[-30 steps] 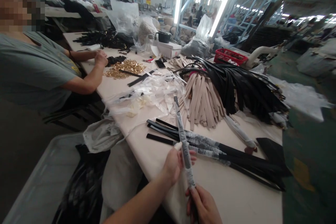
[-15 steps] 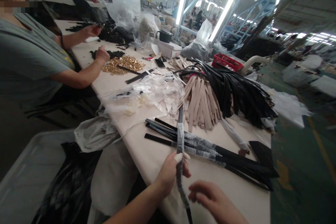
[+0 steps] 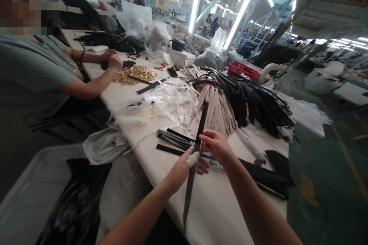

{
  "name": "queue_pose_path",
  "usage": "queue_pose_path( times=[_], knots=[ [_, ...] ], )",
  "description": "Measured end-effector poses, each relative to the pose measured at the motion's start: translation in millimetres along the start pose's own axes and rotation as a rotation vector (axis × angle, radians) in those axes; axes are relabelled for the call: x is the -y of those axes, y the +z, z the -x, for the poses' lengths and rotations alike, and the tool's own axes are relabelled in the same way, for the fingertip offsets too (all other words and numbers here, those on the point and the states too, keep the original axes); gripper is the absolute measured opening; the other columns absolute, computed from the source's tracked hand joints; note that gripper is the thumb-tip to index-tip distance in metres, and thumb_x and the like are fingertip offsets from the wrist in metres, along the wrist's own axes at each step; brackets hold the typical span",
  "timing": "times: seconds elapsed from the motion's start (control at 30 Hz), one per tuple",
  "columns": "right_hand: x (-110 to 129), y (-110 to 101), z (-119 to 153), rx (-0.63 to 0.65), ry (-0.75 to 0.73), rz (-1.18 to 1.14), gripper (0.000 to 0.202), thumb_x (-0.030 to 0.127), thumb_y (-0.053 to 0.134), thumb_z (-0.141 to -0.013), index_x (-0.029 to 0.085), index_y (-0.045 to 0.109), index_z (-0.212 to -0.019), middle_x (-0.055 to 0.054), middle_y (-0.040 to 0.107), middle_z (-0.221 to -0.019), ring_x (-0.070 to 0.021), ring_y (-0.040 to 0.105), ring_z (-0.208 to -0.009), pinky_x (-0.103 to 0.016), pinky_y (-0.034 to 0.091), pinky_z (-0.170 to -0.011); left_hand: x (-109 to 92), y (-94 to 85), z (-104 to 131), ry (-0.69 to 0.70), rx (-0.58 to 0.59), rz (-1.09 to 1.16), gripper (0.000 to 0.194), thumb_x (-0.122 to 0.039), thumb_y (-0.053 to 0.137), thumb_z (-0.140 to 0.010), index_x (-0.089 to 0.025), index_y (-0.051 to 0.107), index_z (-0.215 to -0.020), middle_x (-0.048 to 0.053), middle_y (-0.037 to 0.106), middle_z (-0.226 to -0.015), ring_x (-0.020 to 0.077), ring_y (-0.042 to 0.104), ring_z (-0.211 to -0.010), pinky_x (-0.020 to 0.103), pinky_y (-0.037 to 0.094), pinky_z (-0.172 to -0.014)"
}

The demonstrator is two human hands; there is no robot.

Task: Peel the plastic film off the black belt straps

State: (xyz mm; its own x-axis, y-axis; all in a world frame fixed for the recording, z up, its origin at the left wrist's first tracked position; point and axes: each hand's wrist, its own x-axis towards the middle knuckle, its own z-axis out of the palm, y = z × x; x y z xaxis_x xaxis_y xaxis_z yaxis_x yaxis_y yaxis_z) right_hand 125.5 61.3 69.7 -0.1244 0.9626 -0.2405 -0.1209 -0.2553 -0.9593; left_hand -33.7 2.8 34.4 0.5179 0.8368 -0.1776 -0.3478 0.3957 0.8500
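A long black strap (image 3: 202,120) stands tilted in front of me, its upper end bare and its lower end hanging near the table's front edge. My left hand (image 3: 184,166) is closed around its middle; a pale cover wraps the thumb. Higher up, my right hand (image 3: 216,146) pinches at the strap's right edge with thumb and fingertips. Some clear film seems to lie around the strap between my hands, though blur hides its extent. Behind them, several black straps (image 3: 169,149) partly wrapped in plastic film lie across the table (image 3: 218,206).
Behind the straps are beige strips (image 3: 217,109), a heap of black strips (image 3: 258,101), crumpled clear plastic (image 3: 175,97) and a red basket (image 3: 243,71). At left, a co-worker (image 3: 34,72) handles small parts beside gold-coloured hardware (image 3: 133,74). A bin (image 3: 37,172) holds black material below.
My right hand has moved up from below and now grips the strap's upper part. The strap has tilted, its lower end swinging left, and its upper part looks bare of film.
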Motion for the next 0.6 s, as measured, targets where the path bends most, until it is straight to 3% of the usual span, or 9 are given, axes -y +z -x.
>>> queue_pose_path(
  times=[0.07,0.13,0.27,0.37,0.43,0.5,0.6],
  knots=[
    [15.4,-4.6,16.2,-0.094,-0.149,0.051,0.027,0.038,0.078,-0.077,0.015,0.064,-0.078,0.006,0.056,-0.051,-0.0059,0.046,-0.043,-0.016,0.034,-0.041,-18.0,7.2,-15.6,0.045,0.046,-0.076,0.034,-0.046,0.052,-0.093,-0.016,0.064,-0.1,0.009,0.071,-0.081,0.0215,0.068,-0.067,0.033,0.05,-0.067],
    [34.9,-22.4,32.2,-0.3,-0.349,0.04,0.024,0.035,0.078,-0.078,0.015,0.065,-0.082,0.005,0.059,-0.055,-0.0058,0.048,-0.043,-0.016,0.036,-0.041,-22.4,17.5,-23.2,0.053,0.134,-0.198,0.032,-0.044,0.053,-0.092,-0.015,0.066,-0.086,0.009,0.07,-0.079,0.0209,0.067,-0.068,0.032,0.05,-0.068],
    [65.9,-89.0,72.0,-0.689,-0.59,-0.136,0.025,0.023,0.084,-0.07,0.015,0.065,-0.085,0.005,0.063,-0.062,-0.0055,0.053,-0.045,-0.015,0.043,-0.041,-17.0,33.8,-13.8,-0.015,0.251,-0.407,0.029,-0.04,0.055,-0.091,-0.017,0.067,-0.078,0.007,0.07,-0.074,0.0198,0.065,-0.07,0.029,0.049,-0.069],
    [60.2,-147.7,106.7,-0.936,-0.643,-0.186,0.026,0.021,0.085,-0.066,0.015,0.065,-0.082,0.005,0.064,-0.06,-0.0073,0.056,-0.044,-0.016,0.049,-0.043,-32.6,30.9,-0.1,-0.122,0.338,-0.438,0.028,-0.042,0.054,-0.091,-0.019,0.066,-0.103,0.005,0.07,-0.075,0.0188,0.063,-0.062,0.028,0.048,-0.059],
    [39.4,-184.8,127.8,-1.093,-0.609,-0.182,0.025,0.022,0.084,-0.065,0.016,0.065,-0.081,0.005,0.065,-0.058,-0.0085,0.059,-0.044,-0.017,0.052,-0.044,-50.3,17.7,3.1,-0.126,0.382,-0.539,0.042,-0.036,0.066,-0.082,-0.023,0.061,-0.122,0.003,0.071,-0.082,0.02,0.063,-0.066,0.028,0.048,-0.061],
    [9.7,-217.8,145.9,-1.158,-0.466,-0.117,0.025,0.025,0.083,-0.065,0.016,0.065,-0.079,0.003,0.067,-0.06,-0.0109,0.064,-0.048,-0.018,0.054,-0.047,-63.2,-4.0,-1.7,-0.048,0.355,-0.782,0.052,-0.023,0.072,-0.073,-0.027,0.061,-0.124,0.001,0.07,-0.085,0.0212,0.063,-0.073,0.029,0.049,-0.067],
    [-33.9,-253.1,164.4,-0.99,0.014,0.232,0.027,0.039,0.079,-0.069,0.016,0.065,-0.072,-0.005,0.07,-0.06,-0.0198,0.068,-0.049,-0.027,0.054,-0.045,-61.2,-40.9,-19.7,0.14,0.117,-1.219,0.047,-0.006,0.057,-0.074,-0.025,0.065,-0.117,0.003,0.07,-0.093,0.0225,0.064,-0.083,0.032,0.048,-0.077]
  ],
)
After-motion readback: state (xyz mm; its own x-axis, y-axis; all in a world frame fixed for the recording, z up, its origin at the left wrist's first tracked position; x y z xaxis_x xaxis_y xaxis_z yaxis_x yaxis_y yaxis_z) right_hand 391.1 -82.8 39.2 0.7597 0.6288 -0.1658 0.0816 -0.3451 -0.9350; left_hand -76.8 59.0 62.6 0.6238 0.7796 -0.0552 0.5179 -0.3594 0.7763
